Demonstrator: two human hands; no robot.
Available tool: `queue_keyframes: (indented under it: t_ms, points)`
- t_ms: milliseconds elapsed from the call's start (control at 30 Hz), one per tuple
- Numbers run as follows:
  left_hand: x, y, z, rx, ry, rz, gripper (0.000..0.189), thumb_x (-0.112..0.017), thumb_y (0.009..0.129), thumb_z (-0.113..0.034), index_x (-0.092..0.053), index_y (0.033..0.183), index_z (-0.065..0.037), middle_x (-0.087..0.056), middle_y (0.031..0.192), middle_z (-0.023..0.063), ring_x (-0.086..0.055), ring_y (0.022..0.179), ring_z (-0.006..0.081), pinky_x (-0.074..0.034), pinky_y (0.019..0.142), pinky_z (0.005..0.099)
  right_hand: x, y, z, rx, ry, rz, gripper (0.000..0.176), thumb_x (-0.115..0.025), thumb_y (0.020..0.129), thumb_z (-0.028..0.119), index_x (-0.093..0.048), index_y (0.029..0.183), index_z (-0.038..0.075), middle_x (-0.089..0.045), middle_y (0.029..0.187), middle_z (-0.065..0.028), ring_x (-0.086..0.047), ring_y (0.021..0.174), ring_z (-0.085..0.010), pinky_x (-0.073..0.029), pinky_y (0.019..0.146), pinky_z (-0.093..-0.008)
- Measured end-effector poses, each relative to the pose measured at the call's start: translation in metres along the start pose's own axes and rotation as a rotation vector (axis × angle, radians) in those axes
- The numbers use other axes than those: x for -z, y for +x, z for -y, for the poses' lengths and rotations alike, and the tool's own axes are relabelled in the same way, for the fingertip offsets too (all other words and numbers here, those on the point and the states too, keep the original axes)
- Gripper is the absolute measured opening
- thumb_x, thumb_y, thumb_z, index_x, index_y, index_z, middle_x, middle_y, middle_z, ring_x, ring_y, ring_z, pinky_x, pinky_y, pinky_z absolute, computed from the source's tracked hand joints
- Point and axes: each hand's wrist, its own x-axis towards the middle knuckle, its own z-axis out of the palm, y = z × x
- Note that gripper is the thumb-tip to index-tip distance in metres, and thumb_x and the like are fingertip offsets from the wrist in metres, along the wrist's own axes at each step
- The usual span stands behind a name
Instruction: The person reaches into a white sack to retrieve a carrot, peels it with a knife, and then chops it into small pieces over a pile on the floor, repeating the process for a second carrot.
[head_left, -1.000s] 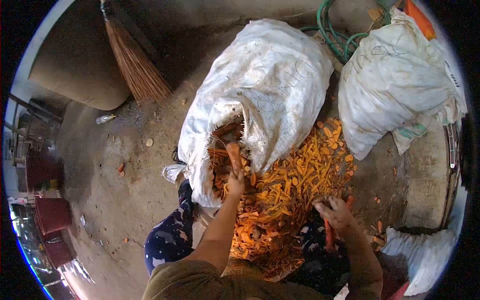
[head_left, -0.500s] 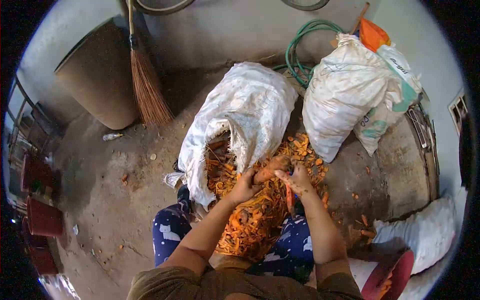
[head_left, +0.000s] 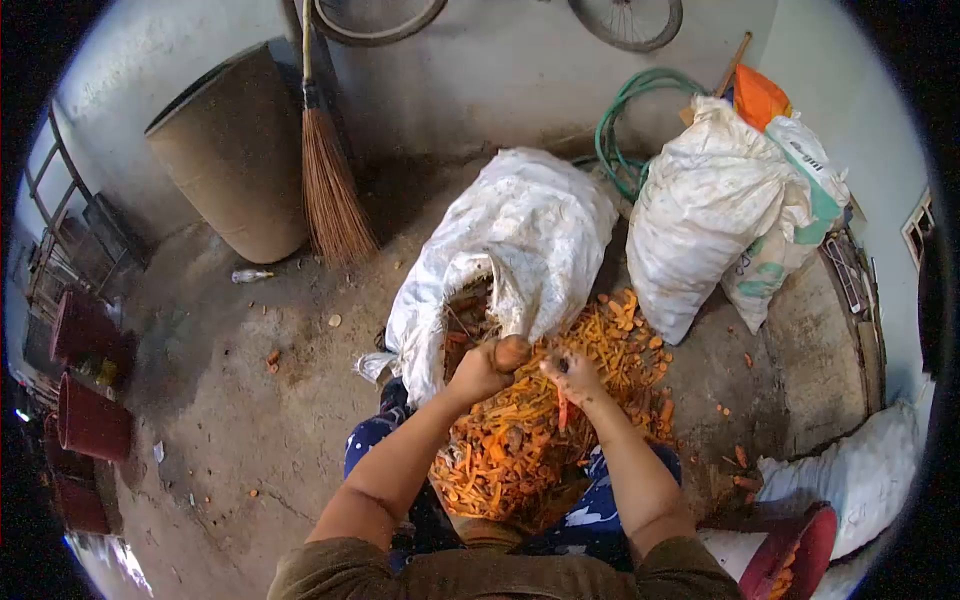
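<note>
My left hand (head_left: 478,376) is wrapped round a thick, dirt-browned carrot (head_left: 512,352), whose blunt end points up to the right. A short gap away, my right hand (head_left: 574,379) is closed on a slim orange-red handled tool (head_left: 562,412) that hangs below the fingers; its exact kind is hard to make out. Beneath both hands lies a heap of orange carrot peelings and pieces (head_left: 510,455) between the knees. Just beyond, a white woven sack (head_left: 530,205) lies on its side with its frayed mouth facing me and more carrots partly visible inside.
Two full white sacks (head_left: 700,200) lean at the back right near a green hose (head_left: 620,120). A broom (head_left: 335,195) and a large tapered bin (head_left: 225,150) stand back left. Red buckets (head_left: 95,415) line the left; a tipped red bucket (head_left: 815,540) sits front right.
The carrot has turned in my left hand, its end now more toward me. My right hand has come off the carrot and moved slightly down. The whole view has shifted a little.
</note>
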Motion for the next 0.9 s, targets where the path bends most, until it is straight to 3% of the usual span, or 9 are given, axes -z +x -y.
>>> queue_keyframes:
  t_ms: [33, 67, 100, 167, 333, 400, 767, 833, 900]
  points:
    - [0.000, -0.002, -0.006, 0.021, 0.248, -0.011, 0.033, -0.066, 0.061, -0.012, -0.053, 0.091, -0.005, -0.061, 0.074, 0.0150, -0.059, 0.067, 0.0336, -0.047, 0.061, 0.0416, -0.006, -0.003, -0.005, -0.071, -0.267, 0.005, 0.059, -0.068, 0.071, 0.038, -0.049, 0.108, -0.004, -0.054, 0.102, -0.0139, -0.051, 0.094, -0.0235, -0.039, 0.083, -0.0338]
    - [0.000, 0.002, -0.014, 0.124, 0.291, 0.019, 0.030, -0.064, 0.060, -0.015, -0.051, 0.084, -0.004, -0.058, 0.075, 0.0211, -0.057, 0.073, 0.0380, -0.046, 0.064, 0.0436, -0.018, 0.013, -0.039, -0.061, -0.204, 0.033, 0.046, -0.069, 0.071, 0.030, -0.052, 0.097, -0.004, -0.055, 0.083, -0.0135, -0.052, 0.077, -0.0215, -0.042, 0.070, -0.0336]
    - [-0.001, 0.006, -0.011, 0.135, 0.288, 0.028, 0.030, -0.064, 0.060, -0.015, -0.051, 0.084, -0.004, -0.058, 0.075, 0.0211, -0.057, 0.073, 0.0380, -0.046, 0.064, 0.0436, -0.018, 0.015, -0.039, -0.073, -0.199, 0.039, 0.046, -0.069, 0.071, 0.030, -0.052, 0.097, -0.004, -0.055, 0.083, -0.0135, -0.052, 0.077, -0.0215, -0.042, 0.070, -0.0336]
    - [-0.001, 0.012, -0.005, 0.110, 0.329, 0.021, 0.030, -0.065, 0.061, -0.015, -0.052, 0.086, -0.004, -0.059, 0.075, 0.0198, -0.058, 0.073, 0.0368, -0.046, 0.064, 0.0433, -0.014, 0.024, -0.035, -0.017, -0.452, -0.001, 0.042, -0.065, 0.071, 0.038, -0.053, 0.076, -0.002, -0.055, 0.068, -0.0152, -0.055, 0.061, -0.0274, -0.043, 0.055, -0.0383]
    - [-0.008, 0.025, 0.001, 0.198, 0.354, 0.086, 0.040, -0.066, 0.063, -0.013, -0.052, 0.099, -0.005, -0.059, 0.085, 0.0221, -0.056, 0.082, 0.0380, -0.045, 0.068, 0.0414, -0.012, 0.026, -0.006, -0.077, -0.581, 0.065, 0.035, -0.065, 0.067, 0.028, -0.051, 0.075, -0.003, -0.052, 0.064, -0.0164, -0.054, 0.060, -0.0302, -0.043, 0.054, -0.0407]
    - [-0.011, 0.023, -0.004, 0.132, 0.398, 0.044, 0.030, -0.064, 0.063, -0.015, -0.051, 0.087, -0.002, -0.059, 0.077, 0.0200, -0.058, 0.072, 0.0362, -0.047, 0.063, 0.0434, -0.013, 0.024, 0.006, -0.106, -0.572, 0.055, 0.035, -0.065, 0.067, 0.028, -0.051, 0.074, -0.004, -0.052, 0.063, -0.0164, -0.054, 0.059, -0.0304, -0.043, 0.053, -0.0407]
    - [-0.010, 0.013, -0.020, 0.104, 0.553, 0.041, 0.024, -0.060, 0.066, -0.016, -0.052, 0.085, -0.004, -0.059, 0.074, 0.0208, -0.058, 0.071, 0.0348, -0.047, 0.062, 0.0427, -0.017, 0.015, -0.002, -0.067, -0.700, -0.005, 0.033, -0.063, 0.070, 0.025, -0.051, 0.075, -0.006, -0.052, 0.060, -0.0146, -0.052, 0.053, -0.0280, -0.044, 0.050, -0.0394]
    - [-0.006, 0.013, -0.020, 0.113, 0.563, 0.078, 0.023, -0.060, 0.066, -0.016, -0.052, 0.084, -0.005, -0.059, 0.074, 0.0204, -0.059, 0.071, 0.0342, -0.047, 0.062, 0.0426, -0.014, 0.017, -0.003, -0.147, -0.685, 0.130, 0.035, -0.062, 0.071, 0.026, -0.053, 0.080, -0.007, -0.053, 0.061, -0.0148, -0.052, 0.051, -0.0273, -0.044, 0.048, -0.0382]
    - [-0.004, 0.014, -0.016, 0.166, 0.535, 0.197, 0.042, -0.066, 0.061, -0.014, -0.052, 0.099, -0.006, -0.059, 0.085, 0.0211, -0.057, 0.078, 0.0360, -0.046, 0.066, 0.0420, -0.013, 0.019, -0.002, -0.210, -0.703, 0.128, 0.035, -0.061, 0.073, 0.027, -0.054, 0.082, -0.007, -0.053, 0.062, -0.0147, -0.051, 0.051, -0.0268, -0.043, 0.047, -0.0379]
